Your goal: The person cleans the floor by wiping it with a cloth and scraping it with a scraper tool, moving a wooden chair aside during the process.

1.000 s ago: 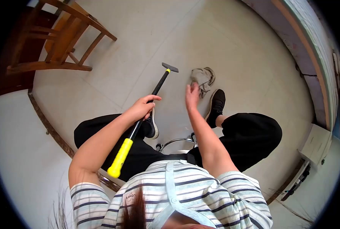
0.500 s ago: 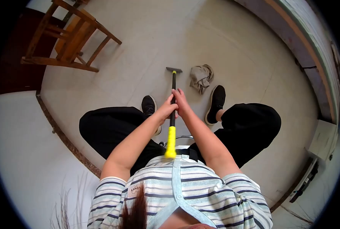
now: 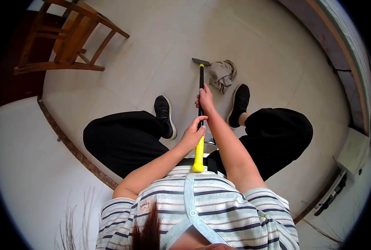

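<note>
Yellow-and-black tool [image 3: 201, 76] is at centre frame, pointing up-frame from your waist. Your right hand [image 3: 206, 100] is clamped on the black shaft, fingers wrapped round it. Your left hand [image 3: 191, 135] is nearer you, fingers curled on the shaft where the yellow grip [image 3: 198, 156] starts. Grey head [image 3: 196, 61] sits right by the cloth [image 3: 222, 76], upper centre; can't tell if they touch, or if the head is on the floor [image 3: 169, 54].

My read: two-hand spacing is good. Steer with the right, steady the butt with the left. Hold the shaft midway between your shoes [image 3: 163, 114], wrists loose. Watch the head's right end, it could snag a cloth fold. Butt is close to your shirt [image 3: 173, 196], so leave it some room.
</note>
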Demonstrator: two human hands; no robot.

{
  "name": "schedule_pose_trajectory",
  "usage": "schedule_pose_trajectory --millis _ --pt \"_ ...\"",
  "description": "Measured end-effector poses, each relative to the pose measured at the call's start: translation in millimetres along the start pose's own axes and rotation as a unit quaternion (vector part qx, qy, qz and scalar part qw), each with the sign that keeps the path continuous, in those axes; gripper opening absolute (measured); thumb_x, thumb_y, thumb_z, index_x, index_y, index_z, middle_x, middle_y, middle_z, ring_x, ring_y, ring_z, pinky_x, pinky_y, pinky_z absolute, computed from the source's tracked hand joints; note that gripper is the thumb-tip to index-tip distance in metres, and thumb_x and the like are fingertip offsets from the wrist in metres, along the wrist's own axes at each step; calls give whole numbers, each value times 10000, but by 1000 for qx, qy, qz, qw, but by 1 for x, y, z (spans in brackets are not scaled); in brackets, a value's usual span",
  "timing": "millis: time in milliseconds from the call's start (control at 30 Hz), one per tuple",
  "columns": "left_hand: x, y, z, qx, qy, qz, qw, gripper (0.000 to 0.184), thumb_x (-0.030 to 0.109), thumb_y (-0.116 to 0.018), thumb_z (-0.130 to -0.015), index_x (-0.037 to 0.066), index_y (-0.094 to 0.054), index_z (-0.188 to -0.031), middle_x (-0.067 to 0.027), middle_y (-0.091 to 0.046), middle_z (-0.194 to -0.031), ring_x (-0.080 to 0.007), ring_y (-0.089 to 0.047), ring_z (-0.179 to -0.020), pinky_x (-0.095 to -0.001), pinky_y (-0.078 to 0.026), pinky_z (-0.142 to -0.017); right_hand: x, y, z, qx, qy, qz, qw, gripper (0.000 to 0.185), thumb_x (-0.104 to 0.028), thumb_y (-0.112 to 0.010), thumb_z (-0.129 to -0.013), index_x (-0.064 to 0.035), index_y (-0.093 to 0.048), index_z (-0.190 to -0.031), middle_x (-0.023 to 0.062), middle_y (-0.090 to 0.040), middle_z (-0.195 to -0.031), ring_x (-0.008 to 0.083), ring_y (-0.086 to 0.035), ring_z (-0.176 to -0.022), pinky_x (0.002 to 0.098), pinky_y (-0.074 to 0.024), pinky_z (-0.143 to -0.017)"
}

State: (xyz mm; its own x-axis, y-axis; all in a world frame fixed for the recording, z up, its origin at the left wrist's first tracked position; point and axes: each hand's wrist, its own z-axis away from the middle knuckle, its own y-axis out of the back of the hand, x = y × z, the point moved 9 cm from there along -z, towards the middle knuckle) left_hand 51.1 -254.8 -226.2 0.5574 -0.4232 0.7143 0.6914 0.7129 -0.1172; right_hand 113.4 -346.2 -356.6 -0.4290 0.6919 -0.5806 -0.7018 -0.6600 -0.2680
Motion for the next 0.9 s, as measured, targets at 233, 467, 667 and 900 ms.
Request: schedule_pose_trajectory --millis 233,467,667,900 --pt "9 9 -13 21 -16 13 1000 344 155 -406 -920 167 -380 -1263 -33 -463 -660 -132 -468 -455 -274 -434 -411 -14 -4 -16 14 22 6 1000 548 -170 -396 -884 -125 -256 -1412 36 -423 -585 147 -428 -384 301 -369 -351" --pt "1 8 -8 37 -26 16 999 329 147 -413 -919 160 -399 -1248 -27 -469 -656 -130 -471 -444 -266 -428 -405 -10 1 -11 18 31 33 999 546 -160 -397 -881 -113 -269 -1410 42 -437 -606 148 -432 -393 300 -367 -356" --pt "-1 3 4 51 37 46 997 338 160 -405 -921 191 -397 -1258 -37 -468 -657 -143 -476 -442 -277 -443 -404 -3 0 -6 9 21 51 998 532 -186 -434 -890 -160 -293 -1403 50 -461 -640 163 -436 -395 302 -369 -362" --pt "9 17 -30 58 -13 84 995 344 168 -410 -923 174 -383 -1266 -31 -462 -649 -135 -460 -429 -270 -433 -396 -26 -16 -39 -2 35 55 998 522 -178 -429 -891 -159 -305 -1397 52 -456 -645 156 -427 -385 302 -367 -354"
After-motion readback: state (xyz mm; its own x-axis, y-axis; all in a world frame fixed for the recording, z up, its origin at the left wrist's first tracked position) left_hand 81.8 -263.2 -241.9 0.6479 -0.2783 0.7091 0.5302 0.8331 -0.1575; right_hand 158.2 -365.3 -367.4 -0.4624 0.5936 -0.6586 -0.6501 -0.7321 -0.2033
